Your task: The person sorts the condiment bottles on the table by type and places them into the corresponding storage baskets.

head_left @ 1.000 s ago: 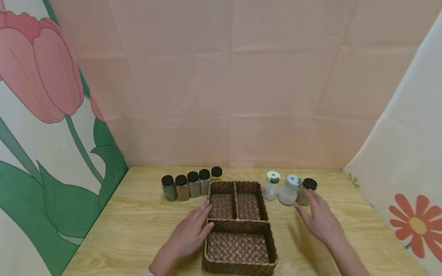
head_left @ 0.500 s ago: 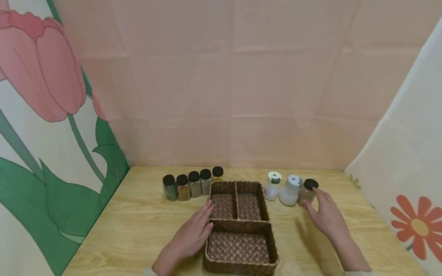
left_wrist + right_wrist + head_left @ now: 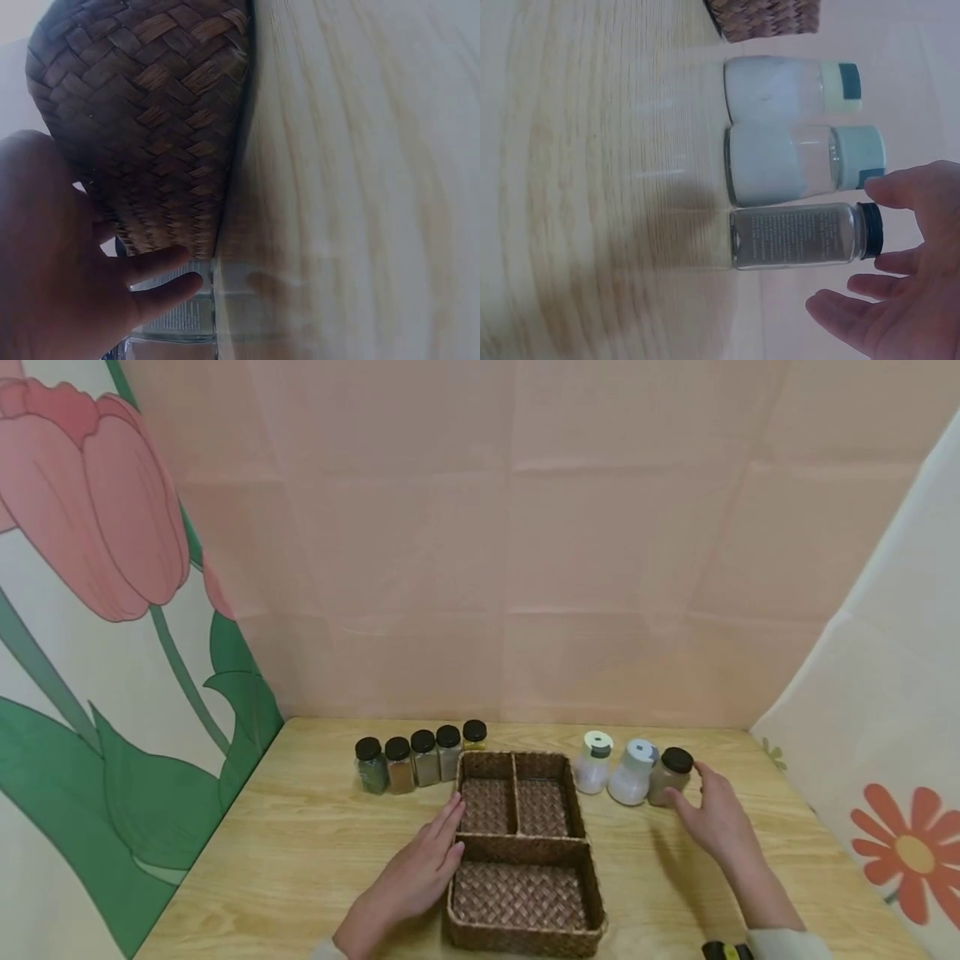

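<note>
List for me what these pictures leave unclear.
Yellow jar: head view, lower part hidden behind the basket.
Labelled jar by the right hand: right wrist view, print too small and blurred to read.
Dark thing: head view, cut off by the bottom edge.
The basket: right wrist view, mostly cut off by the top edge.
Left hand: left wrist view, cut off by the left edge.

Black-lidded jar point(image 3: 667, 783) upright, right of brown woven three-compartment basket point(image 3: 525, 940)
</note>
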Demonstrator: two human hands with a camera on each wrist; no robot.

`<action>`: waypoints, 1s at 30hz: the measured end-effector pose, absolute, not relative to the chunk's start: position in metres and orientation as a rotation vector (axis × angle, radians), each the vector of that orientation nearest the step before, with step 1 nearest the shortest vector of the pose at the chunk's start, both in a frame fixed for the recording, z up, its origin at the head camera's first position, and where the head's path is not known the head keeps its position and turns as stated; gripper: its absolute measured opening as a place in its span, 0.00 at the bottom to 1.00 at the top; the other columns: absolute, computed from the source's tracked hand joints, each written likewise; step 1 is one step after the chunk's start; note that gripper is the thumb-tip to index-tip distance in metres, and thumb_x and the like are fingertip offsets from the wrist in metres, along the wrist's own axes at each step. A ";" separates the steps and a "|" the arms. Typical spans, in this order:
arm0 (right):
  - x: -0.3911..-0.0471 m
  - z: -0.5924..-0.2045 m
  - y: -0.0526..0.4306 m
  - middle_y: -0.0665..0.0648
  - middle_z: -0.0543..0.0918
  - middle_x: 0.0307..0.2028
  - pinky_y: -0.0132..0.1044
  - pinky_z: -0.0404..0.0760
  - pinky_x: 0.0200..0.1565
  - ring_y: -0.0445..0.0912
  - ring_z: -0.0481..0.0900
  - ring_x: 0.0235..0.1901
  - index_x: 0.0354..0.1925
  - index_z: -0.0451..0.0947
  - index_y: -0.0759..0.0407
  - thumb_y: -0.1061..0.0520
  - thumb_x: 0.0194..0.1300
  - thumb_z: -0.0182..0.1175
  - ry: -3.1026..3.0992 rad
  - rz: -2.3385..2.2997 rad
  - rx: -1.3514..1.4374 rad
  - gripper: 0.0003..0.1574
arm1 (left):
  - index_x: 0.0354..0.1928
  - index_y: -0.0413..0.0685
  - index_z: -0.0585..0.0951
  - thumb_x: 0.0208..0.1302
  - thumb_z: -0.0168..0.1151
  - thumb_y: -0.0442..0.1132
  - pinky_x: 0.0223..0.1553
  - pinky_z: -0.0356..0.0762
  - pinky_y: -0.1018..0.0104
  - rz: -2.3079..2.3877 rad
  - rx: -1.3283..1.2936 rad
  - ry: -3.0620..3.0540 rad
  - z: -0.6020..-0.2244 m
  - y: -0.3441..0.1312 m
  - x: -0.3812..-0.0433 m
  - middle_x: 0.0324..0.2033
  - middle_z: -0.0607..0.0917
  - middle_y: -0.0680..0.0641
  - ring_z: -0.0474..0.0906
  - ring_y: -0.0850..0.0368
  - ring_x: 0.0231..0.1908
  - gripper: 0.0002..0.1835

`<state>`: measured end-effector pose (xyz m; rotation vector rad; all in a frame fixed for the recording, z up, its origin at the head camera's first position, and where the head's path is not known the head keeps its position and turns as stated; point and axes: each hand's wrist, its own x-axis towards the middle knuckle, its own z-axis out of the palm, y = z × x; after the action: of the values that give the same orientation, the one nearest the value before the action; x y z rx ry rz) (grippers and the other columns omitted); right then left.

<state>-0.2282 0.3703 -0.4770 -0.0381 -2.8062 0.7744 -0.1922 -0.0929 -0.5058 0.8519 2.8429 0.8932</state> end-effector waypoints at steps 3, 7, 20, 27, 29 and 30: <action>-0.231 -0.479 0.373 0.89 0.60 0.63 0.71 0.75 0.49 0.80 0.69 0.55 0.73 0.47 0.83 0.43 0.76 0.55 -2.814 0.806 -0.033 0.53 | 0.82 0.51 0.44 0.83 0.29 0.54 0.73 0.57 0.45 0.933 0.848 2.814 -0.505 -0.092 -0.192 0.81 0.41 0.48 0.46 0.49 0.78 0.32; -0.235 -0.481 0.376 0.88 0.57 0.66 0.71 0.75 0.51 0.80 0.68 0.57 0.74 0.42 0.83 0.42 0.77 0.54 -2.839 0.876 -0.049 0.55 | 0.82 0.50 0.42 0.84 0.30 0.52 0.73 0.59 0.46 0.971 0.845 2.784 -0.504 -0.091 -0.192 0.81 0.39 0.47 0.48 0.48 0.78 0.32; -0.252 -0.486 0.383 0.86 0.56 0.68 0.67 0.76 0.54 0.78 0.67 0.61 0.74 0.43 0.80 0.39 0.76 0.54 -2.871 1.042 -0.123 0.56 | 0.82 0.47 0.43 0.83 0.35 0.49 0.73 0.58 0.47 1.033 0.825 2.781 -0.504 -0.089 -0.191 0.81 0.40 0.47 0.49 0.48 0.78 0.33; -0.258 -0.488 0.387 0.84 0.53 0.71 0.68 0.71 0.59 0.78 0.63 0.65 0.75 0.41 0.79 0.35 0.74 0.53 -2.908 1.115 -0.192 0.60 | 0.82 0.48 0.42 0.83 0.34 0.50 0.73 0.57 0.47 1.076 0.816 2.744 -0.505 -0.089 -0.192 0.81 0.38 0.48 0.48 0.49 0.78 0.33; -0.259 -0.487 0.387 0.84 0.52 0.71 0.68 0.71 0.60 0.78 0.62 0.65 0.75 0.40 0.79 0.35 0.74 0.53 -2.911 1.131 -0.194 0.61 | 0.82 0.48 0.42 0.83 0.34 0.50 0.73 0.57 0.47 1.078 0.820 2.744 -0.505 -0.089 -0.192 0.81 0.38 0.48 0.48 0.48 0.78 0.33; -0.259 -0.487 0.387 0.84 0.52 0.71 0.68 0.71 0.59 0.78 0.62 0.65 0.75 0.40 0.79 0.35 0.74 0.53 -2.912 1.136 -0.194 0.61 | 0.82 0.48 0.41 0.83 0.34 0.50 0.73 0.57 0.46 1.078 0.819 2.743 -0.505 -0.089 -0.191 0.81 0.38 0.48 0.48 0.48 0.78 0.33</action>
<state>-0.2595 0.3865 -0.4875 -0.1939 -2.9116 1.1360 -0.1913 -0.0890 -0.5055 0.8186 2.7434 1.0784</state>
